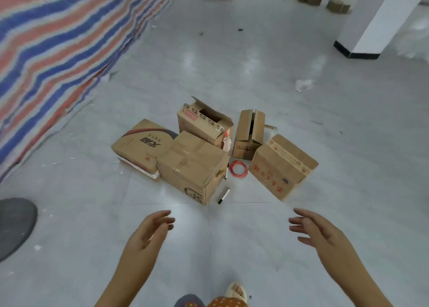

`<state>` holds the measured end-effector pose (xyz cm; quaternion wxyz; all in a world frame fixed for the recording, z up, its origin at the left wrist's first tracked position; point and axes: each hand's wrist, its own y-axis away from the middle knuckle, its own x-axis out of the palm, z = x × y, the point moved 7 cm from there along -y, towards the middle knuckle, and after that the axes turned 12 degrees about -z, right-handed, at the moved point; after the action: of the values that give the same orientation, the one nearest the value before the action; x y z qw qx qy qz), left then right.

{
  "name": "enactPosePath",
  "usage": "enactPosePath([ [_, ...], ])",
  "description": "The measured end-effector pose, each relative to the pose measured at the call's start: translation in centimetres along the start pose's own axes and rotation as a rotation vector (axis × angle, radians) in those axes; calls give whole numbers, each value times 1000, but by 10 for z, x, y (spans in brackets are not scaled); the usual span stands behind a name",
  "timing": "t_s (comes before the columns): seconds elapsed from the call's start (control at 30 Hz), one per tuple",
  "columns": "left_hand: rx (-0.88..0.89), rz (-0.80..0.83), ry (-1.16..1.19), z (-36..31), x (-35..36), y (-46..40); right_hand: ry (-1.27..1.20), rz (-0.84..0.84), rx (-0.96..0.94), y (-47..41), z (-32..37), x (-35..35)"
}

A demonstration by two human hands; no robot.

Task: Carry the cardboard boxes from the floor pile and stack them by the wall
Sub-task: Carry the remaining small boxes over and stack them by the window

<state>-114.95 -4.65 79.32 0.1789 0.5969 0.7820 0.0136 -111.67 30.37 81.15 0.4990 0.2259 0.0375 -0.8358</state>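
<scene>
Grey tiled floor (232,74) carries five cardboard boxes (193,165) clustered ahead of me, striped tarp (58,40) at left; my left hand (148,232) and right hand (318,230) hover short of them, fingers relaxed, empty.

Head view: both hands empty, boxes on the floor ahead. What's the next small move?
Probably reach both hands to the sides of the taped box: it is nearest and sealed, and the left hand and right hand hang open just short of it.
</scene>
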Motion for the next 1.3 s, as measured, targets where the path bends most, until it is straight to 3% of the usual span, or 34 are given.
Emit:
enactPosePath([
  [0.17,-30,-70,-5,-18,41,-49,35,84,-28,-106,22,21],
  [0.77,-323,-389,24,-29,82,-268,158,380,-37,-390,111,199],
  [1.03,-571,-448,-76,35,145,-324,382,703,63,-506,86,310],
  [1.3,-962,-526,-7,173,262,-372,734,941,71,-618,-40,424],
])
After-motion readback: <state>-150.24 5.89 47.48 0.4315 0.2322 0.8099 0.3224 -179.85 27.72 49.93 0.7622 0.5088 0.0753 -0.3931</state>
